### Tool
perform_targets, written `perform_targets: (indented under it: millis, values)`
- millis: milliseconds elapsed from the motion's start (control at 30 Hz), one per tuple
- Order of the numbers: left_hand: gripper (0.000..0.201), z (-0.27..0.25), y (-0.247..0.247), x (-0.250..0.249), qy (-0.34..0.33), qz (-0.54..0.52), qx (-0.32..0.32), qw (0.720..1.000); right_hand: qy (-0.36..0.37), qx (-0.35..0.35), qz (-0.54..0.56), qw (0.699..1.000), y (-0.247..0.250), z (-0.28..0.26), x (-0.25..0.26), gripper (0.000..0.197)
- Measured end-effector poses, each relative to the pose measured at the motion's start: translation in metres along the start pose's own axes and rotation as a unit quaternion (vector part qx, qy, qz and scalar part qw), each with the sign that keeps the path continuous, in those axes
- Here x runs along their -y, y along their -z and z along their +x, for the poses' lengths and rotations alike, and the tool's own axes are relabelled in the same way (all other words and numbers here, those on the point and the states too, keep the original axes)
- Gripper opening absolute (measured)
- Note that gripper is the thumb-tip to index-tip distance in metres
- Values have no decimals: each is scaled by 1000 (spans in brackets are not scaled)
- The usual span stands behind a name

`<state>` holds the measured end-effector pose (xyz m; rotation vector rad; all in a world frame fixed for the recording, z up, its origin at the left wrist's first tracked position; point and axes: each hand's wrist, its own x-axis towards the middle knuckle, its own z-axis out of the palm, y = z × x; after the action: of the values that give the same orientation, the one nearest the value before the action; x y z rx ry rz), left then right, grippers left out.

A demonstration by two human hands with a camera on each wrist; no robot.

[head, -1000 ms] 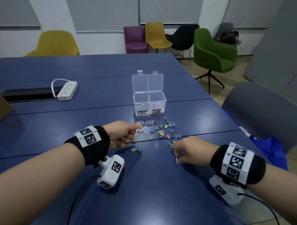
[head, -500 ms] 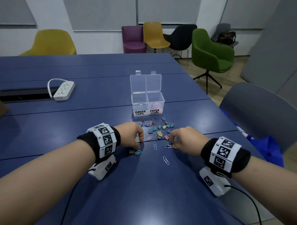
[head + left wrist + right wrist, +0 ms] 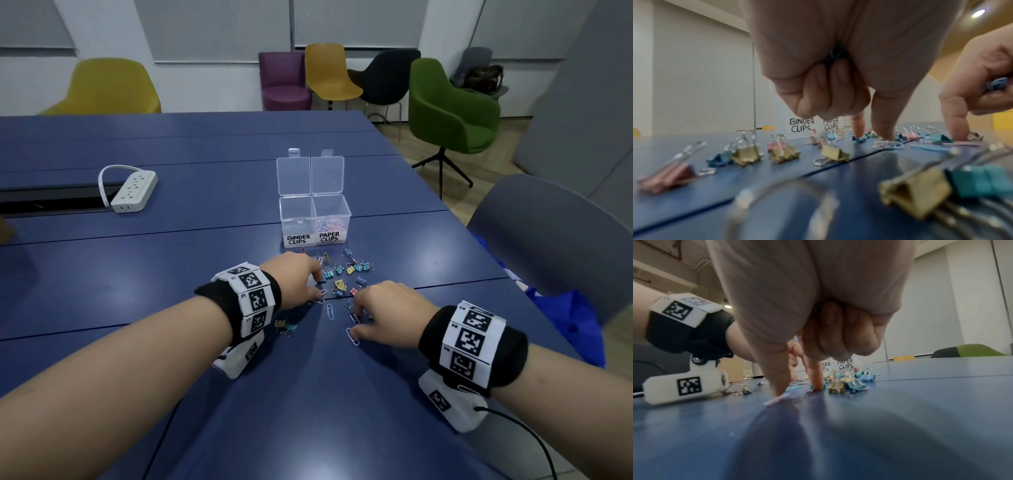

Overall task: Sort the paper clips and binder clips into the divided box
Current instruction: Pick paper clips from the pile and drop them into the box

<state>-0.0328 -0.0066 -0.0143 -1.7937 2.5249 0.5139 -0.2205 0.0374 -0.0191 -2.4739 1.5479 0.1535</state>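
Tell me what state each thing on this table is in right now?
Divided box: both lids open, upright.
Binder clips compartment: looks empty.
Paper clips compartment: partly filled.
Clip pile: loose on the table.
Left hand: curled round paper clips.
Right hand: fingertips pressing paper clips.
Power strip: nothing plugged in.

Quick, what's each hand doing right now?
Left hand: holds blue paper clips in curled fingers.
Right hand: grips a blue clip, kind unclear.
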Motion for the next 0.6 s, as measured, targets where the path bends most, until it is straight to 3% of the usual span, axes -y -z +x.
perform_targets:
  millis: [167,300,467,600]
  values:
    - [36,5,-1,-1,-7,14,32,999,-7,9,3,1000,2,-2,6,32]
    - [27,9,-4,0,6,8,30,999,-29,26,18,999,2,5,11,17]
    - [20,13,0,-4,16,3,46,999,-50,63,40,996,3,15,16,13]
    - [23,18,0,-12,16,31,66,997,-52,59,23,997,3,16,21,5]
